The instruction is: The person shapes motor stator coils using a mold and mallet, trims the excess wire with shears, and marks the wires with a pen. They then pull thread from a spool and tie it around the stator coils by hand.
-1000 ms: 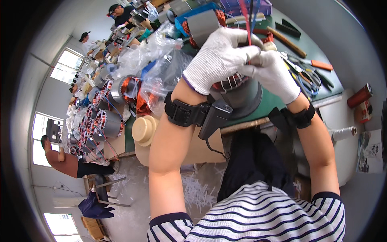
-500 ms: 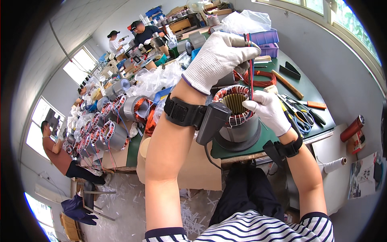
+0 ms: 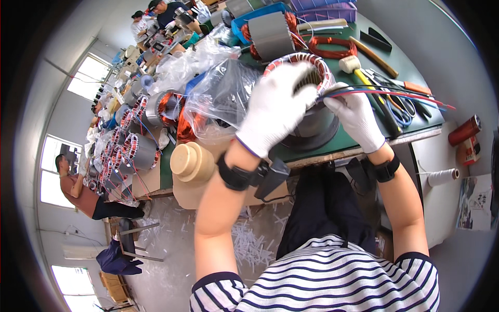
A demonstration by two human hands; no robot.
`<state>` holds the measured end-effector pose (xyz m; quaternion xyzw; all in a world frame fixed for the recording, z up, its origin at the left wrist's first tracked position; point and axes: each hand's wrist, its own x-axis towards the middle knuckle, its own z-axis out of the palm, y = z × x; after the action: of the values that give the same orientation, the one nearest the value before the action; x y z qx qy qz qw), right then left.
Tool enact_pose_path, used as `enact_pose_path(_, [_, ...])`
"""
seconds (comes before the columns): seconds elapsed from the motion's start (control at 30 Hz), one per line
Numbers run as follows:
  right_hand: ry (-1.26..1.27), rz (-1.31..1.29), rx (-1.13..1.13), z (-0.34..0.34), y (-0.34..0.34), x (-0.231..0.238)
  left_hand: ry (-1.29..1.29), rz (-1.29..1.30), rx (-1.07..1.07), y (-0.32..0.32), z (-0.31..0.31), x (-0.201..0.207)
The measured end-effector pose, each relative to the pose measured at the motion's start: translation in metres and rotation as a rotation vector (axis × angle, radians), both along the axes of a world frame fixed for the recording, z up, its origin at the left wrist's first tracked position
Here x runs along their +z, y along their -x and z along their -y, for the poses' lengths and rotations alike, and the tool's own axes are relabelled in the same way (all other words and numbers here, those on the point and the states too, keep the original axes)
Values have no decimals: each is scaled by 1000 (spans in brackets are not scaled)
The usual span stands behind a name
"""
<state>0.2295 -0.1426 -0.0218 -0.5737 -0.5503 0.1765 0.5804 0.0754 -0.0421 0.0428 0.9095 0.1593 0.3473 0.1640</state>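
A motor stator (image 3: 327,73) with laced red-and-white copper windings stands upright on the bench in front of me. My left hand (image 3: 278,106), in a white knit glove, lies across its near left side; motion smears the fingers and hides much of the winding. My right hand (image 3: 358,117), gloved too, pinches a bundle of lead wires (image 3: 395,93) beside the stator's right rim. The red, blue and black leads stretch out sideways to the right, their ends loose over the tools. A dark round base (image 3: 317,136) sits under the stator.
Right of the stator lie a mallet (image 3: 351,65), pliers, scissors and a wooden handle. Behind are another stator (image 3: 273,36), a copper coil (image 3: 332,47) and purple bins (image 3: 327,13). Plastic bags (image 3: 223,93) and several wound stators fill the left. Co-workers are farther off.
The leads, held upright before, now lie sideways to the right. My left hand has come down from above onto the stator's left side. My right hand stays beside the rim.
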Motion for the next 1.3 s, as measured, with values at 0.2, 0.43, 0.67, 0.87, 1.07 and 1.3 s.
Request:
enact_pose_path(0.2, [-8,-124,60,-5,-5,-13,-256,-13,179,-9,15,-54])
enact_pose_path(0.43, [47,-127,78,-1,-5,-7,-242,67,215,-11,18,-58])
enact_pose_path(0.67, [69,-190,127,-4,-10,-8,-228,79,213,-11,18,-58])
enact_pose_path(0.87, [91,-170,136,-3,-11,-7,-232,26,200,-11,17,-52])
enact_pose_path(1.07, [-31,-212,71,-10,-9,1,387,38,-51,-9,-3,6])
enact_pose_path(1.3, [6,211,88,-18,-11,39,390,-160,-285,-28,-12,52])
